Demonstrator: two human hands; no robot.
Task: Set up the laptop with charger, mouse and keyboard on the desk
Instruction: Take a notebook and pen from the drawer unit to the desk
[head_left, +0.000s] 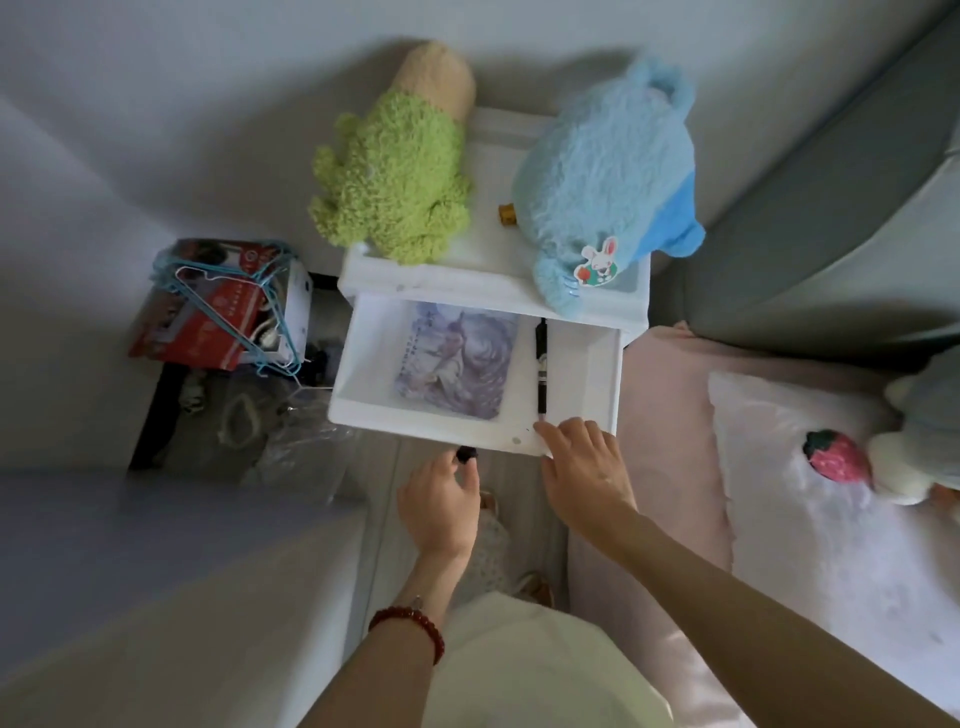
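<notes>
A white bedside cabinet has its top drawer pulled open. Inside the drawer lie a flat printed pad with a purple picture and a black pen. My left hand is closed around the small black drawer knob below the drawer's front. My right hand rests over the front right rim, fingers spread, one fingertip close to the pen's tip; it holds nothing. No laptop, charger, mouse or keyboard is in view.
A green plush and a blue plush sit on the cabinet top. A red box with blue hangers stands to the left above bags. A pink bed with a white pillow lies to the right, a grey surface at lower left.
</notes>
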